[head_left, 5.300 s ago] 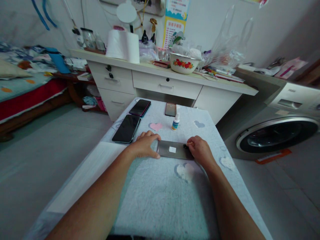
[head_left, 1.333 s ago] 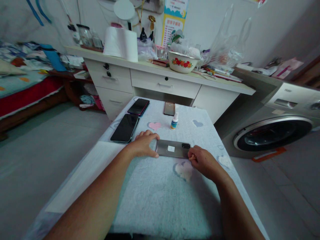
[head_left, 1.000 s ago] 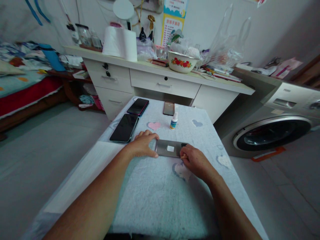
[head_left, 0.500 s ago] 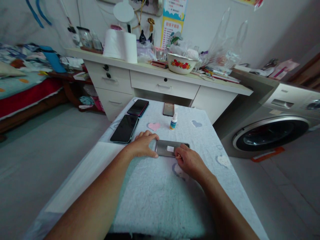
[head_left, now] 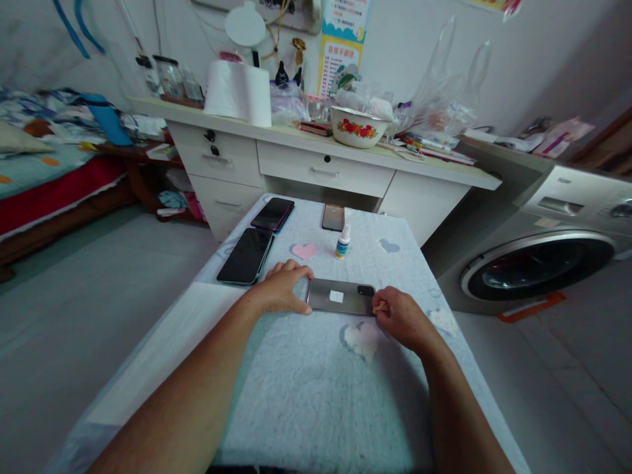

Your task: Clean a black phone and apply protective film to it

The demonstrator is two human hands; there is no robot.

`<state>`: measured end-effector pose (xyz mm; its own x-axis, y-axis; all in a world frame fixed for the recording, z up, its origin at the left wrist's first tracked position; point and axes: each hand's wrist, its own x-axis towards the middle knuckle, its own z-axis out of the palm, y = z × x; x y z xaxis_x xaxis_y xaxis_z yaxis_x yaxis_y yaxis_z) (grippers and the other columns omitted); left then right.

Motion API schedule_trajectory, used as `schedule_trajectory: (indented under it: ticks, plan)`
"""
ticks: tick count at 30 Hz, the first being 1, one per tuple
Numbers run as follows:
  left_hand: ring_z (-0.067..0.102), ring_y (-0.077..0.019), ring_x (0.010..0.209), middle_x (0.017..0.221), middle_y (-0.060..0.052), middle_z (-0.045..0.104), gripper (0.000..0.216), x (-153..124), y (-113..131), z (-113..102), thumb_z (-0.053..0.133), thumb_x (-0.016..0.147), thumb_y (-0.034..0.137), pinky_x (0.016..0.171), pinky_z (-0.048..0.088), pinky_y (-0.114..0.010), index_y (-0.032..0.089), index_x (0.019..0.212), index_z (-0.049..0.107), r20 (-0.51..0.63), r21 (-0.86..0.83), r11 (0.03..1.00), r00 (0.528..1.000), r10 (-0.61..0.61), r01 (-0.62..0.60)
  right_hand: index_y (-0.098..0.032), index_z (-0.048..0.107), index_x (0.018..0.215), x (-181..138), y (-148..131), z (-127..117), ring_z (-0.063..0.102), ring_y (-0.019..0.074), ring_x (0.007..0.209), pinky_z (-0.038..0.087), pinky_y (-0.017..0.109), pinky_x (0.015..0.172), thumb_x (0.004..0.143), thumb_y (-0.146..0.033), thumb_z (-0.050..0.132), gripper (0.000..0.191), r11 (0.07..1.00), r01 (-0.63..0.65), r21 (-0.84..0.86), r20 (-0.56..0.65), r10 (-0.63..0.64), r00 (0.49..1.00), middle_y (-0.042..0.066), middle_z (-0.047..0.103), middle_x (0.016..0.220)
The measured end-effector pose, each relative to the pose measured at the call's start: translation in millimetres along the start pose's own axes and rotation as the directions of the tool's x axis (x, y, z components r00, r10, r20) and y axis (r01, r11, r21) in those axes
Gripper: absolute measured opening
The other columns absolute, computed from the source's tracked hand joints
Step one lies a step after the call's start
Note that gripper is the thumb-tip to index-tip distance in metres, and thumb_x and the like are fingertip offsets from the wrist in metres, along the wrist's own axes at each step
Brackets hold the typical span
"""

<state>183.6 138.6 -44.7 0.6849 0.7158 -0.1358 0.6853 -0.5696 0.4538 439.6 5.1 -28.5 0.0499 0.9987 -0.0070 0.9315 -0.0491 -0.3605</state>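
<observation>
A grey smartphone lies back up on the cloth-covered table, with a white square sticker and a dark camera block at its right end. My left hand grips its left end, thumb on the near corner and forefinger on the far one. At the right end, my right hand is closed with fingertips against the phone's edge. A bit of something orange-pink shows at those fingertips, too small to name. Beyond the phone stands a small white-capped spray bottle with a blue and yellow label.
Two dark phones lie at the table's left side, and a brown-toned phone or case near the far edge. Behind stands a white desk with a flowered bowl on it. A washing machine is at the right.
My right hand has slid rightward along the phone, from near the sticker to the right end, uncovering the camera block. My left hand keeps its grip.
</observation>
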Motion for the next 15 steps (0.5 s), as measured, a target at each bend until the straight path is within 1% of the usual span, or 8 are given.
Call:
schedule_trajectory:
  ticks: [4,8,12,15]
  plan:
    - [0.041,-0.0280,0.111,0.115,-0.001,0.044,0.068,0,0,0,0.072,0.050,0.051,0.093,0.035,-0.037,0.035,0.113,0.049,0.002,-0.005,1.000,1.000,-0.005,0.005,-0.017,0.061,0.076,2,-5,6,0.050,0.0116,0.068,0.032,0.021,0.062,0.069,-0.008,0.048,0.017,1.000,0.012,0.016,-0.020,-0.012,1.000,0.002,0.057,0.078]
    - [0.041,-0.0290,0.111,0.115,-0.002,0.044,0.069,0,0,-1,0.072,0.050,0.051,0.093,0.035,-0.038,0.035,0.113,0.049,0.006,-0.010,1.000,1.000,-0.008,0.008,-0.017,0.062,0.080,5,-16,13,0.051,0.0116,0.073,0.035,0.022,0.067,0.076,-0.009,0.047,0.017,0.996,0.077,0.048,-0.041,-0.075,0.996,0.003,0.056,0.083]
    - [0.041,-0.0296,0.112,0.116,-0.002,0.044,0.069,1,1,0,0.072,0.050,0.051,0.094,0.035,-0.038,0.035,0.113,0.049,0.013,-0.002,1.000,1.000,-0.020,0.020,-0.017,0.062,0.084,8,-28,21,0.051,0.0117,0.075,0.036,0.022,0.069,0.081,-0.013,0.048,0.015,0.992,0.116,0.051,-0.042,-0.114,0.993,0.004,0.055,0.087]
    - [0.041,-0.0288,0.112,0.116,-0.002,0.045,0.069,1,0,0,0.072,0.051,0.051,0.094,0.034,-0.038,0.035,0.114,0.049,0.005,0.002,1.000,1.000,-0.014,0.014,-0.017,0.063,0.085,9,-32,24,0.051,0.0118,0.075,0.036,0.022,0.069,0.083,-0.015,0.048,0.016,0.990,0.133,0.052,-0.033,-0.132,0.991,0.004,0.054,0.087]
